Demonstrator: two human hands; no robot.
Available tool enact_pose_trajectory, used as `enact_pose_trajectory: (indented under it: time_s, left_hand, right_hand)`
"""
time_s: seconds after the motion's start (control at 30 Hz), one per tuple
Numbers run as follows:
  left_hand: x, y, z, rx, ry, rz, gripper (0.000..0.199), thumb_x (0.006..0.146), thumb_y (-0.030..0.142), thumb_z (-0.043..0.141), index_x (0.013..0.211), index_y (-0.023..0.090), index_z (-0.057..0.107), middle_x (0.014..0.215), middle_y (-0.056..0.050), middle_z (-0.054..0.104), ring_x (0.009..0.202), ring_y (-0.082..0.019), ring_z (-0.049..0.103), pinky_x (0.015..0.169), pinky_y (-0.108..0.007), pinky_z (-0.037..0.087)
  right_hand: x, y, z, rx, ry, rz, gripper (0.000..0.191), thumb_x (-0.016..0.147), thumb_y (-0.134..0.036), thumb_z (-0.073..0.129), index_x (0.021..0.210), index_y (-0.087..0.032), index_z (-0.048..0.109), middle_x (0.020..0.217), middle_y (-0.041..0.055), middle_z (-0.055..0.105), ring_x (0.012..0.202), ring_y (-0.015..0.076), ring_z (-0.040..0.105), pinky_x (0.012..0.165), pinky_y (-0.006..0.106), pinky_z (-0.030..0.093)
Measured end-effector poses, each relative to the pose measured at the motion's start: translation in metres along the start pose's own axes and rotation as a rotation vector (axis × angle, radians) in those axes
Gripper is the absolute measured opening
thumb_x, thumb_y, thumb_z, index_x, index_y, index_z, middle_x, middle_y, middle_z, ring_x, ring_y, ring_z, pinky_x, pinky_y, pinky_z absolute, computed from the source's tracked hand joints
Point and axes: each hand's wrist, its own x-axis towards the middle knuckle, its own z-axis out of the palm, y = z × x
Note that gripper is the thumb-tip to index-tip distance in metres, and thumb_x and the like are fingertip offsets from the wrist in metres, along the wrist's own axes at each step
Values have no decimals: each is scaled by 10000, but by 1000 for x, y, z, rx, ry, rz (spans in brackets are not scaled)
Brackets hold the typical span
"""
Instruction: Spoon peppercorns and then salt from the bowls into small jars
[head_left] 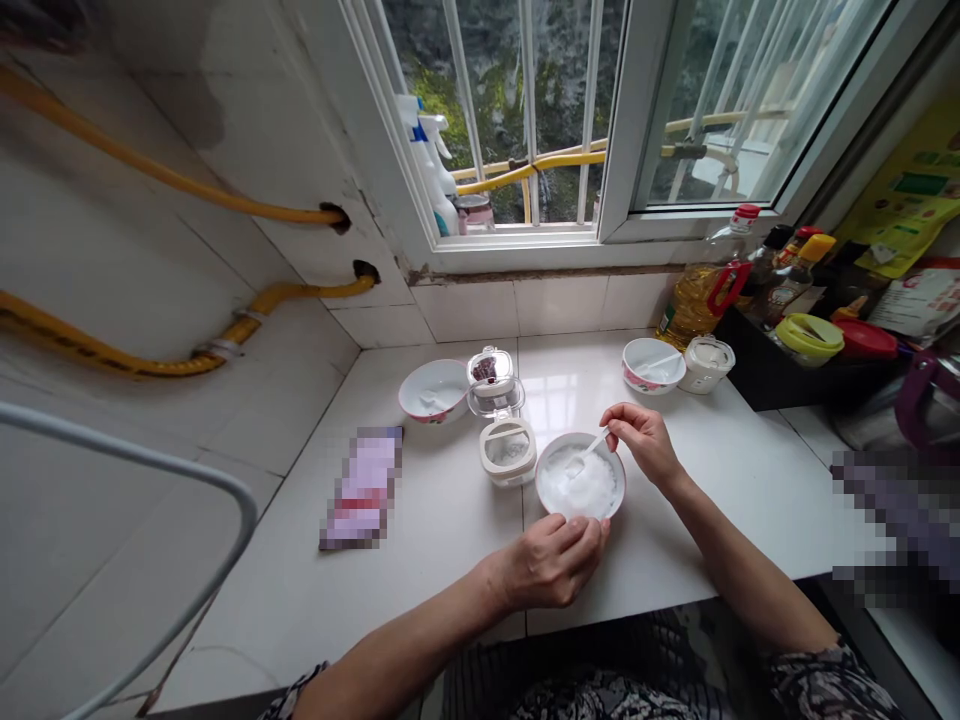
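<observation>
A bowl (580, 484) full of white granules stands on the white counter near its front edge. My right hand (643, 440) pinches the handle of a white spoon (586, 455), whose tip rests in the granules. At the bowl's near rim is my left hand (555, 560), its fingers curled against the rim. Just left of the bowl sits a square container (508, 452) with its clear lid flipped up. Behind it stands another container (490, 370) with dark red contents.
A bowl (435, 390) with a spoon stands at the left, near a blurred purple packet (364, 487). At the back right are another bowl (651, 364), a white jar (706, 365), an oil bottle (694, 295) and a black rack (776, 370) with condiments.
</observation>
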Motion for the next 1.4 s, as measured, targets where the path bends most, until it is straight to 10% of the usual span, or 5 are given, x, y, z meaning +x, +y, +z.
enact_pose_trajectory:
  time_s: [0.33, 0.7, 1.4]
  left_hand:
    - [3, 1, -22, 26, -48, -123, 206, 930, 70, 515, 1079, 28, 651, 883, -103, 632, 695, -149, 556, 583, -277, 465]
    - [-25, 60, -9, -206, 215, -1108, 439, 967, 315, 568, 1373, 182, 468, 1349, -185, 494, 1194, -270, 575, 832, -399, 618]
    - [-21, 56, 6, -629, 273, -1281, 361, 892, 185, 608, 1237, 267, 545, 1387, -100, 508, 1245, -244, 568, 906, -352, 588]
  right_hand:
    - [1, 4, 0, -1, 1, -5, 120, 716, -268, 569, 678, -188, 649, 461, -47, 558, 452, 128, 520, 529, 275, 420]
    - [0, -4, -5, 31, -8, 8, 115, 731, -277, 590, 704, -186, 654, 482, -42, 562, 476, 134, 535, 541, 281, 428]
    - [-2, 2, -4, -118, -6, -130, 118, 804, -276, 575, 747, -204, 649, 524, -34, 590, 506, 150, 567, 590, 299, 460]
